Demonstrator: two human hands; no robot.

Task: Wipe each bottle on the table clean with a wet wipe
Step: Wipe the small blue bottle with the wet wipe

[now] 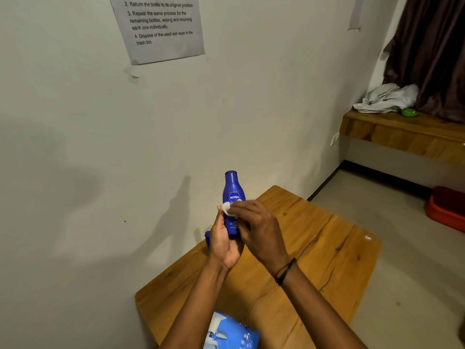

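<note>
A dark blue lotion bottle (pixel 232 190) with a round white logo stands upright above the wooden table (pixel 314 248), lifted in front of the wall. My left hand (pixel 222 244) grips its lower part from the left. My right hand (pixel 256 227) presses a small white wet wipe (pixel 228 209) against the bottle's front, just under the logo. A second blue bottle (pixel 207 238) peeks out behind my left hand, mostly hidden. A light blue wet-wipe pack (pixel 231 333) lies on the table's near edge, partly under my left forearm.
The table's left side runs along a white wall with a taped instruction sheet (pixel 161 26). At the far right are a wooden ledge (pixel 402 132) with crumpled white cloth, a dark curtain, and a red tub (pixel 445 210) on the floor.
</note>
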